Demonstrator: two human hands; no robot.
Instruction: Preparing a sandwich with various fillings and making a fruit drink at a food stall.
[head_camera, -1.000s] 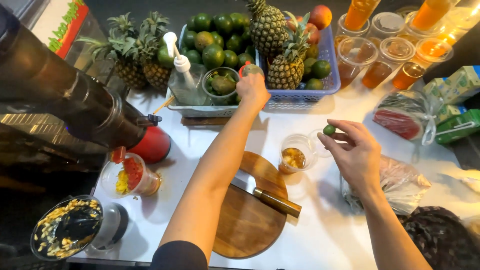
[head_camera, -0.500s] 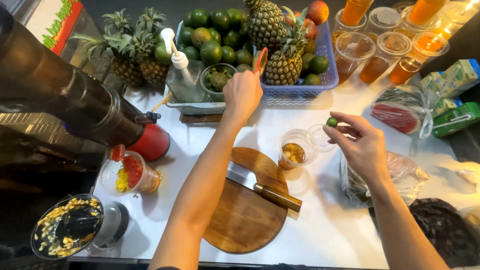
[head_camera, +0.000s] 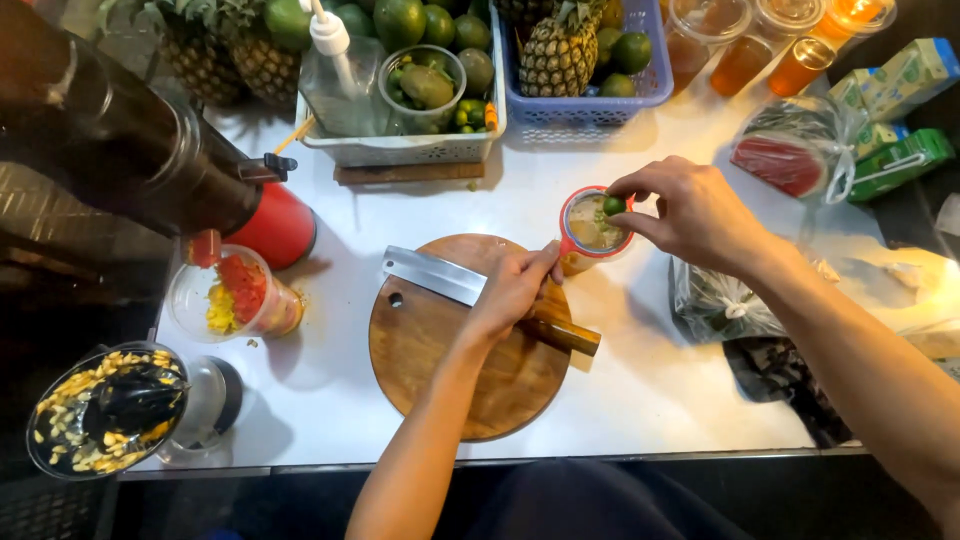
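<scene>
Small green lime half sits pinched between thumb and fingertips of the right hand, directly over the clear plastic cup with a red strainer rim near the middle of the white surface. A steady squeeze centred over the rim would keep juice inside. The left hand is curled around the wooden handle of the steel cleaver on the round wooden cutting board. Green-and-white drink cartons lie at the far right edge, beside a bagged watermelon wedge.
</scene>
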